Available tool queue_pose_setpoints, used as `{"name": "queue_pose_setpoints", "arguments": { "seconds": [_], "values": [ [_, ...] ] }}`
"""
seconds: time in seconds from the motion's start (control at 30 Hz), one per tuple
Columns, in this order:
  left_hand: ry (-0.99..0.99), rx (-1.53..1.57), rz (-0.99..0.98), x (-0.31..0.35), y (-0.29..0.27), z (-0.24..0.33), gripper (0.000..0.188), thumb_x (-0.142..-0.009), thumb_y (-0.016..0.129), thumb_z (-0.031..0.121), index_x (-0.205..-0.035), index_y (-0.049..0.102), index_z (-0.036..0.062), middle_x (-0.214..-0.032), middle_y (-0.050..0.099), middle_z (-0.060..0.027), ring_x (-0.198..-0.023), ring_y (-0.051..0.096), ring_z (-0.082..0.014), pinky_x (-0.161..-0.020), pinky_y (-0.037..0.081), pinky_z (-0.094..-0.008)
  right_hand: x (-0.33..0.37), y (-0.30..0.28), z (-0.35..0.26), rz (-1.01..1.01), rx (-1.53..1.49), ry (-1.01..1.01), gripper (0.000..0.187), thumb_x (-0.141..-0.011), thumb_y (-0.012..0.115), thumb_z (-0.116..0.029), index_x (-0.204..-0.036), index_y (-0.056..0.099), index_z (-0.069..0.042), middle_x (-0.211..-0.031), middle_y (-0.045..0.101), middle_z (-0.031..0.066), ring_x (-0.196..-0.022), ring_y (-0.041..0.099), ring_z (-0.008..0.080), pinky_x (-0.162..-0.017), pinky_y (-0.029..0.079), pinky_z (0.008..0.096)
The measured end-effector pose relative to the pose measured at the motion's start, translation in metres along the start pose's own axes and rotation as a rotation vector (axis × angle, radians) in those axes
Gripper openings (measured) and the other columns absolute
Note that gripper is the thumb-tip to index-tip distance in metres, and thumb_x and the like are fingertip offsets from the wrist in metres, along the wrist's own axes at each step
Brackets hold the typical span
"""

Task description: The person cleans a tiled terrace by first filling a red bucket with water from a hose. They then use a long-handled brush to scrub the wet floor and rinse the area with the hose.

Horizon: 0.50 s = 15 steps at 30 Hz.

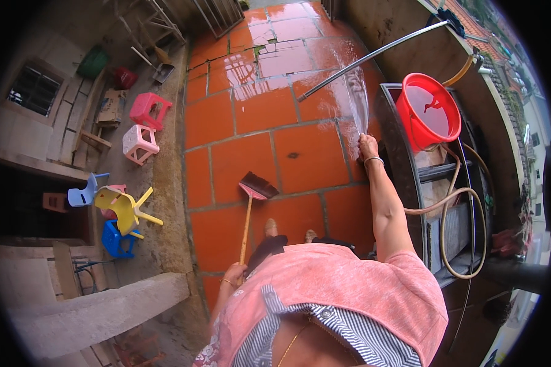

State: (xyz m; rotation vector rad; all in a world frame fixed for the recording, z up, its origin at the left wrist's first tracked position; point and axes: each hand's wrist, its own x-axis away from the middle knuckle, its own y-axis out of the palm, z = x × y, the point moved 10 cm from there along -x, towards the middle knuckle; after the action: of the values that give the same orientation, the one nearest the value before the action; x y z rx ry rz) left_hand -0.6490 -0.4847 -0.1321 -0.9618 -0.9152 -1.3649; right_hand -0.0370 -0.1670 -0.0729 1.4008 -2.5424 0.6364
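My left hand (234, 273) is closed round the wooden handle of a broom (247, 226). The broom's pink head and dark bristles rest on the wet orange tiles (232, 162) in front of my feet. With my right arm stretched forward, my right hand (368, 147) grips the end of a hose, mostly hidden by the fingers. A stream of water (357, 98) leaves that hand and spreads over the far tiles. The beige hose (462, 194) loops on the right and passes behind my forearm.
A red bucket of water (427, 110) stands on a dark frame (431, 174) at right. A metal pole (373, 56) slants out above the floor. Small plastic stools (142, 144), a yellow chair (117, 207) and a dustpan (163, 73) line the left ledge. A concrete beam (104, 309) lies lower left.
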Motion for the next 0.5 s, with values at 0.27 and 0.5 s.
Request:
{"name": "queue_pose_setpoints", "arguments": {
  "seconds": [0.27,0.5],
  "values": [
    [-0.049,0.039,0.004,0.041,0.02,0.039,0.016,-0.081,0.051,0.0,-0.071,0.042,0.0083,-0.05,0.042,-0.0027,-0.036,0.04,-0.0136,-0.029,0.029,-0.0271,-0.003,0.023,-0.039,-0.114,-0.087,-0.018,0.028,-0.089,0.046,-0.031,-0.072,0.05,-0.009,-0.056,0.043,-0.0014,-0.037,0.036,0.0093,-0.032,0.026,0.0253],
    [-0.02,-0.191,-0.006,0.031,0.015,0.064,0.015,-0.077,0.052,0.001,-0.069,0.042,0.0078,-0.051,0.042,-0.0024,-0.038,0.041,-0.0132,-0.031,0.031,-0.0282,0.007,0.061,-0.083,-0.389,-0.008,-0.106,0.03,-0.091,0.046,-0.032,-0.073,0.051,-0.009,-0.056,0.043,-0.0019,-0.039,0.036,0.0078,-0.033,0.027,0.0227]
  ]
}}
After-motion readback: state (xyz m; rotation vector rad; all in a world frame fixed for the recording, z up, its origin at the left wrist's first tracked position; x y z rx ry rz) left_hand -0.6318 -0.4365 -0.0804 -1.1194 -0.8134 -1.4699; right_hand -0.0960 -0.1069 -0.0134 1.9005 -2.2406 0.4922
